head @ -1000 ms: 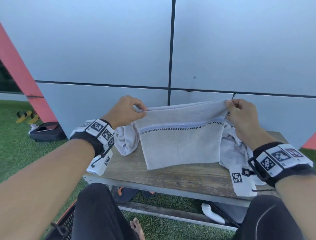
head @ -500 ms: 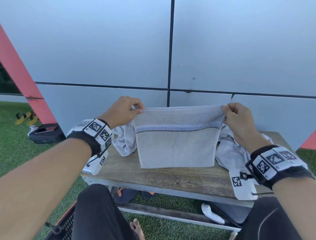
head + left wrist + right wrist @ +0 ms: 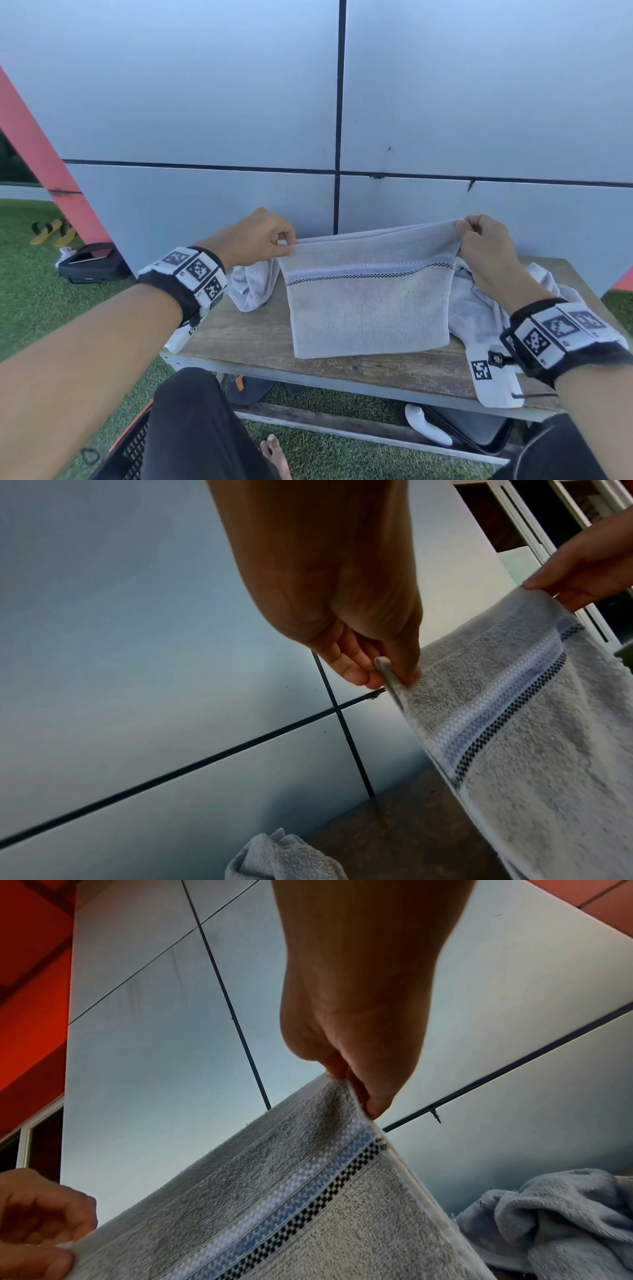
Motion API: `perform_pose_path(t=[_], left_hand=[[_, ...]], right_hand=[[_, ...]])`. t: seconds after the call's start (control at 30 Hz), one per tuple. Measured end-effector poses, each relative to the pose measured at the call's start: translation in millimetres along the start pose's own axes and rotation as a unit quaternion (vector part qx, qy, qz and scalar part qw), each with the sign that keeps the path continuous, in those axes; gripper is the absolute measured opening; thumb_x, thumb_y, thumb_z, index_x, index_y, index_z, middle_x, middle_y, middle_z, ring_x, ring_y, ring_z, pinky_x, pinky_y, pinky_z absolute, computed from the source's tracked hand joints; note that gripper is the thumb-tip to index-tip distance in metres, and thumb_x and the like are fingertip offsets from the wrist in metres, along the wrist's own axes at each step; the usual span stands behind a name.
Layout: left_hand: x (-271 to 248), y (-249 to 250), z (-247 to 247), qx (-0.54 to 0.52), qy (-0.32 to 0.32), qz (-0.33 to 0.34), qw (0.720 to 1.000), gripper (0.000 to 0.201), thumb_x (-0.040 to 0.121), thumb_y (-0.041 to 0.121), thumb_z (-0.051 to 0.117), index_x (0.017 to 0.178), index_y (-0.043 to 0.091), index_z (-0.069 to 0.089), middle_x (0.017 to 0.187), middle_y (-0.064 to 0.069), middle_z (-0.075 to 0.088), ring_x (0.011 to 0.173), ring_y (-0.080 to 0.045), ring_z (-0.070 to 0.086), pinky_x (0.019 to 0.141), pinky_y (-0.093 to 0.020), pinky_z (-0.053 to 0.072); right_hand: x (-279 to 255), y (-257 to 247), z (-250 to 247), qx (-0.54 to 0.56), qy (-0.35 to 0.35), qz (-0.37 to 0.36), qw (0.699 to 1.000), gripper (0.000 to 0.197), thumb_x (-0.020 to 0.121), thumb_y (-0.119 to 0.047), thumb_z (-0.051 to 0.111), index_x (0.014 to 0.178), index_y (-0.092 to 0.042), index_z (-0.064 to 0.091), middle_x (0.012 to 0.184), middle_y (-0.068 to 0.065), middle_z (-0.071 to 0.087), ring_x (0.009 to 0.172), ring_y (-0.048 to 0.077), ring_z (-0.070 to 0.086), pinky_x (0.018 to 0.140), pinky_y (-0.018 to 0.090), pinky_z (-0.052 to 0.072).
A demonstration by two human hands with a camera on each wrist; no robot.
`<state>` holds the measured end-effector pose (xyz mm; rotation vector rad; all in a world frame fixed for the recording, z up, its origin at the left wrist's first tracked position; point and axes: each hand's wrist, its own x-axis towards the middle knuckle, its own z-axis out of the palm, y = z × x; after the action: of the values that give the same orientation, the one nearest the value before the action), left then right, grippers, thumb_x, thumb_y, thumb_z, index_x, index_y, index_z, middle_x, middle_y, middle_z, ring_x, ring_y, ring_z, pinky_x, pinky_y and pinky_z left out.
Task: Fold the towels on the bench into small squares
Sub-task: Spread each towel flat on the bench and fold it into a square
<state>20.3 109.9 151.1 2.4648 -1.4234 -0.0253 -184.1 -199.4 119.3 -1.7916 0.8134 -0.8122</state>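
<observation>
Hanging from both hands [image 3: 373,240], the grey towel [image 3: 370,308] shows a blue-and-black stripe.

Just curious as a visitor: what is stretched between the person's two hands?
A grey striped towel, pinched at its top corners by the left hand and right hand, hangs over the bench. The head view shows it best.

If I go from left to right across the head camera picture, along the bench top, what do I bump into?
Left hand → crumpled towel → striped towel, held up by both hands → right hand → heap of towels at the right end of the bench.
</observation>
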Motion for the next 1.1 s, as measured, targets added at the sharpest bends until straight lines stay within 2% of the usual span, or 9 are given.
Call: perform_pose_path(t=[0.1, 0.27, 0.43, 0.53, 0.63, 0.7, 0.87, 1.0, 1.1], left_hand=[[3, -1, 4, -0.013, 0.021, 0.006, 1.000, 0.009, 0.089, 0.021, 0.073, 0.094, 0.013, 0.076, 0.075, 0.008, 0.063, 0.076, -0.007, 0.060, 0.064, -0.007, 0.038], [9, -3, 7, -0.038, 0.010, -0.004, 0.999, 0.005, 0.092, 0.015, 0.070, 0.090, 0.012, 0.074, 0.069, 0.018, 0.059, 0.066, 0.010, 0.058, 0.061, -0.003, 0.040], [25, -8, 6, -0.054, 0.020, -0.022, 0.998, 0.006, 0.091, 0.014, 0.071, 0.096, 0.016, 0.069, 0.077, 0.013, 0.060, 0.069, -0.001, 0.059, 0.069, -0.025, 0.049], [43, -9, -4, -0.021, 0.049, -0.019, 0.998, 0.016, 0.093, 0.012, 0.068, 0.109, 0.008, 0.070, 0.082, 0.003, 0.065, 0.074, -0.010, 0.062, 0.076, -0.027, 0.047], [65, -11, -20, 0.024, 0.100, -0.012, 0.995, 0.016, 0.095, 0.011, 0.062, 0.101, 0.000, 0.072, 0.094, -0.013, 0.071, 0.085, -0.027, 0.063, 0.081, -0.035, 0.048], [75, -13, -28, 0.013, 0.164, -0.026, 0.986, 0.016, 0.096, 0.011, 0.060, 0.096, 0.000, 0.071, 0.093, -0.014, 0.068, 0.079, -0.024, 0.057, 0.079, -0.035, 0.047], [64, -11, -21, -0.060, 0.277, -0.029, 0.958, 0.013, 0.099, 0.012, 0.056, 0.098, 0.004, 0.066, 0.092, -0.009, 0.059, 0.082, -0.017, 0.051, 0.075, -0.019, 0.034], [25, -14, 20, -0.104, 0.209, -0.081, 0.969, 0.011, 0.098, 0.014, 0.060, 0.097, 0.006, 0.067, 0.095, -0.009, 0.064, 0.088, -0.020, 0.057, 0.082, -0.027, 0.043], [-10, -14, 49, -0.125, 0.085, -0.110, 0.982, 0.010, 0.098, 0.019, 0.062, 0.089, 0.016, 0.067, 0.084, 0.009, 0.061, 0.079, 0.002, 0.055, 0.073, -0.013, 0.039]], right_hand=[[5, 9, 1, 0.012, -0.003, 0.007, 1.000, 0.020, 0.101, -0.019, 0.051, 0.108, -0.006, 0.065, 0.086, 0.008, 0.059, 0.077, 0.023, 0.051, 0.071, 0.037, 0.045], [13, 21, 2, 0.013, -0.003, 0.006, 1.000, 0.016, 0.098, -0.021, 0.056, 0.104, -0.011, 0.068, 0.089, 0.009, 0.065, 0.076, 0.020, 0.056, 0.073, 0.038, 0.051], [27, 18, 3, -0.008, 0.001, -0.016, 1.000, 0.011, 0.099, -0.015, 0.057, 0.103, -0.011, 0.067, 0.081, 0.002, 0.060, 0.068, 0.014, 0.052, 0.062, 0.024, 0.044], [44, 5, 5, -0.038, 0.003, -0.024, 0.999, 0.008, 0.098, -0.015, 0.059, 0.098, -0.015, 0.067, 0.071, -0.003, 0.056, 0.058, 0.011, 0.047, 0.057, 0.024, 0.041], [65, -15, 9, -0.031, 0.005, -0.044, 0.999, 0.010, 0.097, -0.017, 0.059, 0.091, -0.020, 0.067, 0.071, -0.001, 0.058, 0.060, 0.019, 0.051, 0.063, 0.034, 0.049], [77, -27, 11, -0.004, 0.016, -0.056, 0.998, 0.012, 0.097, -0.016, 0.057, 0.093, -0.021, 0.067, 0.075, -0.003, 0.062, 0.068, 0.021, 0.059, 0.077, 0.042, 0.056], [77, -32, 9, 0.037, 0.022, -0.092, 0.995, 0.013, 0.099, -0.014, 0.054, 0.104, -0.014, 0.066, 0.076, -0.004, 0.063, 0.065, 0.006, 0.062, 0.085, 0.032, 0.058], [49, 12, 6, -0.010, -0.033, -0.061, 0.998, 0.011, 0.099, -0.013, 0.055, 0.100, -0.017, 0.065, 0.077, -0.005, 0.062, 0.077, 0.018, 0.061, 0.081, 0.035, 0.052], [14, 47, 2, -0.063, -0.128, -0.026, 0.989, 0.018, 0.101, -0.016, 0.053, 0.085, -0.017, 0.061, 0.071, -0.002, 0.050, 0.071, 0.017, 0.046, 0.065, 0.027, 0.036]])
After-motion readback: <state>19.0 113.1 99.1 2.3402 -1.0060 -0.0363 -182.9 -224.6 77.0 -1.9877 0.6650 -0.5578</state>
